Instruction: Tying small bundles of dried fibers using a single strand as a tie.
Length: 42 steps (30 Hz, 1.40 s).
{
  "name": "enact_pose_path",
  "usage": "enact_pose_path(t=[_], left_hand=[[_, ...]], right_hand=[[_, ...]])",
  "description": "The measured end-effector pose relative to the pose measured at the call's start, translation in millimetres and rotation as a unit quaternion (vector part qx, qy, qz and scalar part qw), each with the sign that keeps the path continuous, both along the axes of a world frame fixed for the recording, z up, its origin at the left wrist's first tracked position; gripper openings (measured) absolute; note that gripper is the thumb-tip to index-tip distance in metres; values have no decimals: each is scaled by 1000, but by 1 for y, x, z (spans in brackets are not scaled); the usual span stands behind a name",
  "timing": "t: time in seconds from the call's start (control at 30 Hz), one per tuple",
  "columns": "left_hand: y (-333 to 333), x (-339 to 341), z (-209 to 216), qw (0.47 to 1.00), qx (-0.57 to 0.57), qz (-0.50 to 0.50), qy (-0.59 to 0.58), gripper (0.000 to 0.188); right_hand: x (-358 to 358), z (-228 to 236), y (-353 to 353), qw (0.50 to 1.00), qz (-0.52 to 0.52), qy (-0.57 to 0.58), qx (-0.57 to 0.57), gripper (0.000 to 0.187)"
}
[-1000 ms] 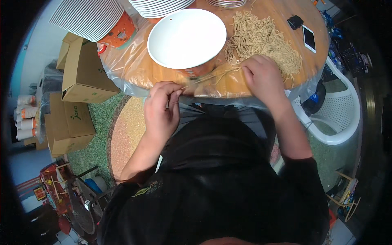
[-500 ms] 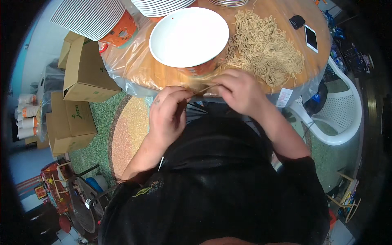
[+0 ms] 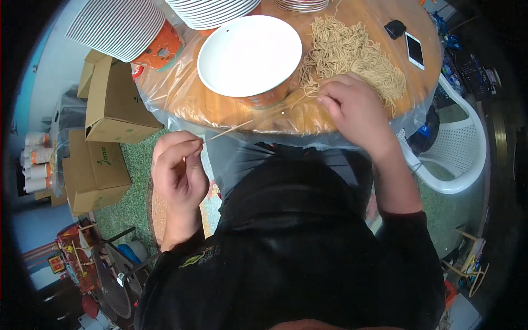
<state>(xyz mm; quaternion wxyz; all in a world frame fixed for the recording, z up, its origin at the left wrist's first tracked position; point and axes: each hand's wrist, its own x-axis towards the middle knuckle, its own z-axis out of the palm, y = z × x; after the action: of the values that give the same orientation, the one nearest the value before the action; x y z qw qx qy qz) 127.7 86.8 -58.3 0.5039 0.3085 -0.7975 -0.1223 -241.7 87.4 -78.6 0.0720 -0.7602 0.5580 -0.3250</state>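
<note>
Left hand (image 3: 179,170): thumb and forefinger pinched together on one end of a tan cord (image 3: 231,130), the other fingers curled in; it hangs just off the table edge.
Cord: stretched nearly straight from the left fingertips, across the table edge, to the right hand (image 3: 357,115); the grip at both ends probably keeps it from sagging or tangling.
Right hand: thumb and bent fingers appear closed on the cord's far end, though the exact contact is partly hidden.
Cord pile (image 3: 352,52): loose and tangled, just beyond the right hand, probably put there for easy reach.
White-lined tub (image 3: 250,55): beyond and between both hands, open side up, a small hole near its rim; nothing shows inside. Its central place likely suits either hand.
Tub stacks: one tall nested stack (image 3: 118,27) leans beyond the left hand, another (image 3: 214,12) stands behind the single tub; nesting presumably saves room.
Table (image 3: 217,113): under the cord and tub, covered by a clear plastic sheet (image 3: 415,116), perhaps for protection.
Phone (image 3: 415,50): beyond the right hand, to its right, past the pile.
Cardboard boxes: two, left of the left hand, one upper (image 3: 124,104), one lower (image 3: 99,173); their contents cannot be seen.
</note>
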Motion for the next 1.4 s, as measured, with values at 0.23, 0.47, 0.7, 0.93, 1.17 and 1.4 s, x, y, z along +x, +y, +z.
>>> enact_pose_path(t=[0.23, 0.47, 0.7, 0.93, 1.17, 1.4], left_hand=[[11, -1, 14, 1000, 13, -23, 1, 15], [12, -21, 19, 989, 62, -102, -86, 28], [14, -37, 12, 982, 129, -114, -84, 29], [13, -39, -18, 929, 329, -124, 118, 28], [3, -50, -13, 977, 169, -125, -25, 35], [2, -54, -9, 984, 128, -105, -58, 16]], right_hand=[[24, 26, 28, 993, 96, 61, -8, 11], [89, 28, 48, 965, 176, -185, -55, 60], [102, 0, 42, 926, 198, -320, 0, 24], [102, -8, 46, 911, 147, -380, 54, 11], [104, -18, 50, 847, 128, -492, 155, 8], [100, -7, 52, 791, 137, -534, 265, 8]])
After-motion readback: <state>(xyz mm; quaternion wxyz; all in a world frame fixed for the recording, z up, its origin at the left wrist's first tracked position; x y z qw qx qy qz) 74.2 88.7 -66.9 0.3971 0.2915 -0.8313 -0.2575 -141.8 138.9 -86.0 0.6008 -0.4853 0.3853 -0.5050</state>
